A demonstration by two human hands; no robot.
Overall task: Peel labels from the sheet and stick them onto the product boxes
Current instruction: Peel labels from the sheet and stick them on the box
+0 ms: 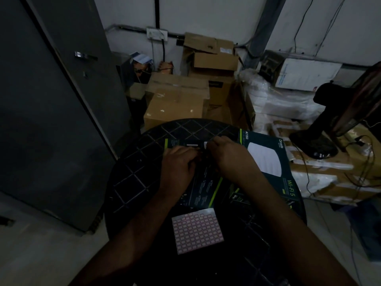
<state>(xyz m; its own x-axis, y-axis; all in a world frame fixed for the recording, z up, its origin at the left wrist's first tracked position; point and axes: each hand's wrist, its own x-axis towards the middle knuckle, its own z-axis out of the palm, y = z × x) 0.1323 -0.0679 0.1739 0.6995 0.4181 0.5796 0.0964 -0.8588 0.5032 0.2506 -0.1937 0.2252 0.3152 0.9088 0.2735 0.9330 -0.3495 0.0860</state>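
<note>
both hands pressed together at the far end of the dark product box (pixel 208 182) on the round black table (pixel 132 174) — left hand (pixel 179 162) flat-ish, right hand (pixel 224 153) curled, fingertips meeting near a small white label (pixel 205 144). cannot tell whether either actually pinches it. label likely thin, floppy, sticky — best pinched by one corner, then smoothed down. label sheet (pixel 196 232) lying near, well apart from both hands, just beyond the box's near end. second box (pixel 268 162) to the right.
</note>
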